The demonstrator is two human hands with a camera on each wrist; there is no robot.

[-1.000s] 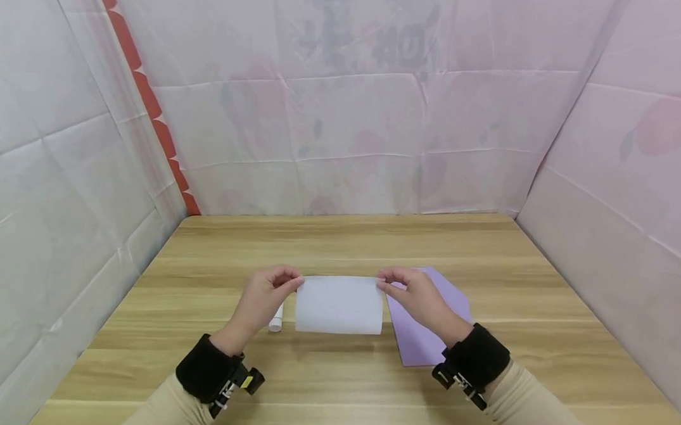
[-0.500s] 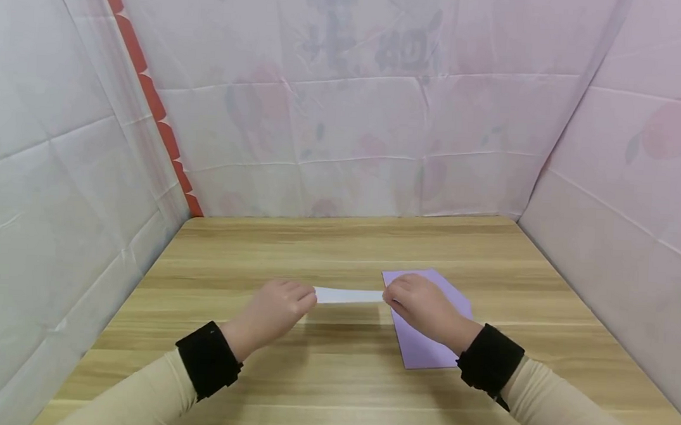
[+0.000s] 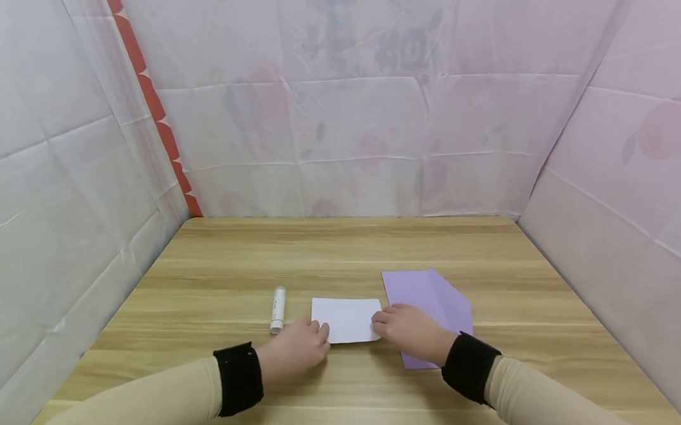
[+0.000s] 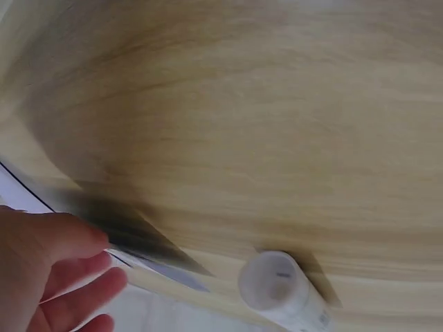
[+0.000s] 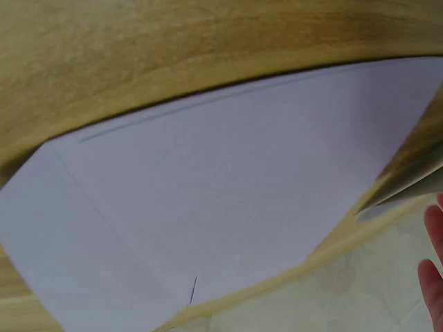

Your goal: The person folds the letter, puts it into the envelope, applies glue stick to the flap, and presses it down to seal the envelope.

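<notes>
Head view: both hands pressing white paper (image 3: 344,318) flat; glue stick (image 3: 277,309) left, purple envelope (image 3: 428,305) right.

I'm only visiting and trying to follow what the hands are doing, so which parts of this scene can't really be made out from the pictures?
- Near edge of the white paper: head view, covered by the left hand and right hand.
- Print on the glue stick: too small in the head view, blurred in the left wrist view.
- Near part of the purple envelope: head view, hidden behind the right hand and black cuff.
- Right hand's grip: right wrist view shows only fingertips at the frame edge.
</notes>
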